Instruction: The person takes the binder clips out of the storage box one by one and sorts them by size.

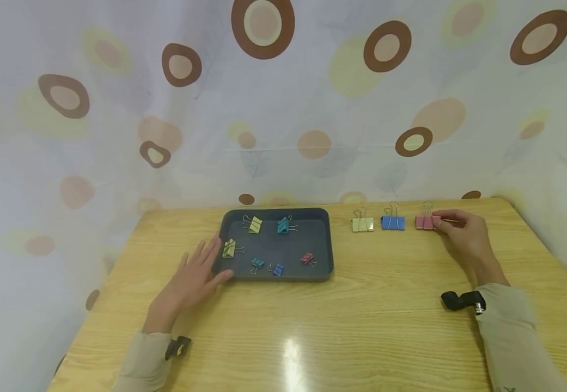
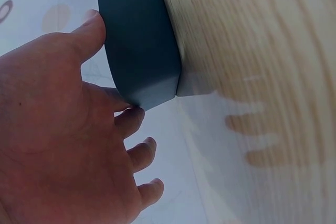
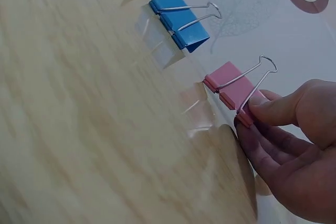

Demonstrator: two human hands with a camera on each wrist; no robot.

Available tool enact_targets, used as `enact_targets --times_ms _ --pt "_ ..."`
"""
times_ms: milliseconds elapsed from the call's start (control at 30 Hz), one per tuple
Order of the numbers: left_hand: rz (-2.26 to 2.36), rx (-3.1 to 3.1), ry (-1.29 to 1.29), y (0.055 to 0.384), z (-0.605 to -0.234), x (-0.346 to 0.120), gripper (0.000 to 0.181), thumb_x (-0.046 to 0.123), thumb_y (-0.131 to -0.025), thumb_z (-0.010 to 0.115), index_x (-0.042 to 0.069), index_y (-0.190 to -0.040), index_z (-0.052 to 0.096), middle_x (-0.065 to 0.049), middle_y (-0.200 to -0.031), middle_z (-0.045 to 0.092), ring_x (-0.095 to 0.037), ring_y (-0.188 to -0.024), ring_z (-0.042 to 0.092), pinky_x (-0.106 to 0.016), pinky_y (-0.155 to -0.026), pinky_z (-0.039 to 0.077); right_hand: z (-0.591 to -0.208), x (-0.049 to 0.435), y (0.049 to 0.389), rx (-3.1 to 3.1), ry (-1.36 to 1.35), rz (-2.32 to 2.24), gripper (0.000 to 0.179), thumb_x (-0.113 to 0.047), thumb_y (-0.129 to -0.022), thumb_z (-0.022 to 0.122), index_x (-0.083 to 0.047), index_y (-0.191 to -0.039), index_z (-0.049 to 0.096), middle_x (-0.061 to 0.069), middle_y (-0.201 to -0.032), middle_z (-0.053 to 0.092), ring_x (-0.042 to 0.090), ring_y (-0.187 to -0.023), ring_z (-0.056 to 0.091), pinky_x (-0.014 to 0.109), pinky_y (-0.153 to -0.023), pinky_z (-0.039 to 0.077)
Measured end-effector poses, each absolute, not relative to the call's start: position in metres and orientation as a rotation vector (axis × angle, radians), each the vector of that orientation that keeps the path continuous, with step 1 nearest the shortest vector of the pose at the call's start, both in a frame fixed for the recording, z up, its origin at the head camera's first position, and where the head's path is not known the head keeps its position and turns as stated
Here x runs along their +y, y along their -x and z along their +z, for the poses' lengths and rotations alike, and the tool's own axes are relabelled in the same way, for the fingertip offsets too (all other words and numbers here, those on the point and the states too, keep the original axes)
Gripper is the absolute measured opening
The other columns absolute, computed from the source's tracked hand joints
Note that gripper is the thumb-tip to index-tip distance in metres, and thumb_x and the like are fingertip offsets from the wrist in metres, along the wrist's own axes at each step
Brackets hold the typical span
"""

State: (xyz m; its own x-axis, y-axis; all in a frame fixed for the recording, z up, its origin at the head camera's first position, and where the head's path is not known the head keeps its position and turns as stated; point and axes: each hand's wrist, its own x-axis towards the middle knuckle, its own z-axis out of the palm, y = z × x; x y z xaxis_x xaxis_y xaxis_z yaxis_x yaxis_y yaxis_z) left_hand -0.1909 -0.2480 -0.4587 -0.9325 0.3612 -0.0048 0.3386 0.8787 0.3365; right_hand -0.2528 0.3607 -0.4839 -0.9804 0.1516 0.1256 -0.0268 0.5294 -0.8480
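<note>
At the back right of the table, my right hand (image 1: 469, 237) pinches one end of a pink binder clip (image 3: 231, 85) between thumb and fingers. Its wire handles stick up. A blue binder clip (image 1: 393, 222) and a pale yellow binder clip (image 1: 363, 224) stand to its left in a row. My left hand (image 1: 197, 277) lies at the left end of a dark grey tray (image 1: 283, 276), fingers extended. In the left wrist view its thumb and index finger touch the tray's wall (image 2: 139, 35), while the other fingers spread beside it.
Inside the tray are several binder clips: two yellow ones, a larger teal clip (image 1: 284, 225), and small teal, blue and red clips (image 1: 306, 258) near the front. A patterned cloth (image 1: 283, 109) hangs behind the wooden table (image 1: 361, 326).
</note>
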Motion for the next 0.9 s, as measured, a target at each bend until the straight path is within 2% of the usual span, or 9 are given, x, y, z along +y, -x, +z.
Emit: enact_targets --times_ms 100,200,467,667,800,900 --pt "0.526 2.978 -0.549 0.189 -0.456 -0.247 0.085 0.054 -0.106 0.048 0.001 -0.163 0.016 -0.015 -0.17 0.014 -0.046 -0.154 0.011 -0.07 -0.119 0.008 -0.487 0.359 0.255 -2.606 0.083 1.33 0.036 -0.02 -0.103 0.064 0.007 -0.126 0.068 0.008 -0.109 0.07 -0.011 -0.086 0.055 0.007 -0.074 0.046" --pt "0.529 2.978 -0.549 0.187 -0.455 -0.246 0.084 0.053 -0.105 0.049 0.0 -0.163 0.017 -0.016 -0.17 0.014 -0.046 -0.154 0.011 -0.07 -0.119 0.008 -0.489 0.358 0.255 -2.62 0.081 1.284 0.036 -0.021 -0.103 0.064 0.007 -0.126 0.068 0.011 -0.111 0.07 -0.012 -0.087 0.052 0.006 -0.075 0.043" --pt "0.569 2.989 -0.579 0.184 -0.457 -0.246 0.084 0.054 -0.106 0.048 -0.001 -0.163 0.019 -0.018 -0.169 0.016 -0.049 -0.153 0.013 -0.072 -0.117 0.009 -0.487 0.357 0.256 -2.682 0.152 1.196 0.041 -0.03 -0.105 0.06 0.003 -0.128 0.069 0.027 -0.123 0.066 -0.012 -0.09 0.047 0.014 -0.078 0.04" --pt "0.562 2.986 -0.576 0.187 -0.457 -0.246 0.084 0.053 -0.105 0.049 -0.001 -0.163 0.018 -0.016 -0.17 0.014 -0.047 -0.153 0.012 -0.072 -0.118 0.009 -0.487 0.358 0.256 -2.69 0.137 1.192 0.041 -0.029 -0.105 0.06 0.004 -0.128 0.068 0.028 -0.124 0.066 -0.011 -0.091 0.047 0.013 -0.079 0.04" --pt "0.507 2.98 -0.565 0.192 -0.462 -0.248 0.086 0.059 -0.106 0.042 0.002 -0.164 0.014 -0.013 -0.172 0.01 -0.045 -0.155 0.009 -0.07 -0.119 0.008 -0.485 0.357 0.255 -2.664 0.144 1.222 0.042 -0.03 -0.105 0.06 0.004 -0.13 0.066 0.027 -0.125 0.065 -0.01 -0.092 0.048 0.013 -0.08 0.039" --pt "0.492 2.981 -0.568 0.194 -0.466 -0.251 0.088 0.062 -0.105 0.04 0.003 -0.165 0.012 -0.012 -0.172 0.008 -0.045 -0.155 0.009 -0.071 -0.118 0.007 -0.481 0.355 0.254 -2.636 0.199 1.281 0.044 -0.031 -0.105 0.058 0.002 -0.134 0.064 0.021 -0.125 0.065 -0.007 -0.093 0.05 0.013 -0.08 0.039"
